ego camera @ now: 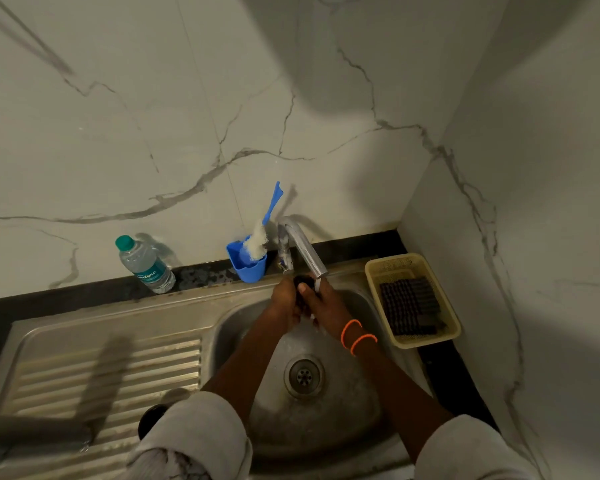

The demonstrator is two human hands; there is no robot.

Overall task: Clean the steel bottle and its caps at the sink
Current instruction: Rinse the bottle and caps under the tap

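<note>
So, working outward from the tap as your anchor: far left of it, on the ribbed drainboard, lies a blurry steel bottle, with a dark round cap peeking out next to your left sleeve. Back against the wall, well left of the tap, stands a plastic water bottle with a green lid. Just left of the tap sits a blue cup with a bottle brush leaning out of it. Right under the spout, your left hand and right hand are both curled around a small black cap, fingers closed on it, over the sink bowl. Water is running down by your right hand. Right of the tap, on the dark worktop, there's a beige basket holding a dark scrubber.
</note>
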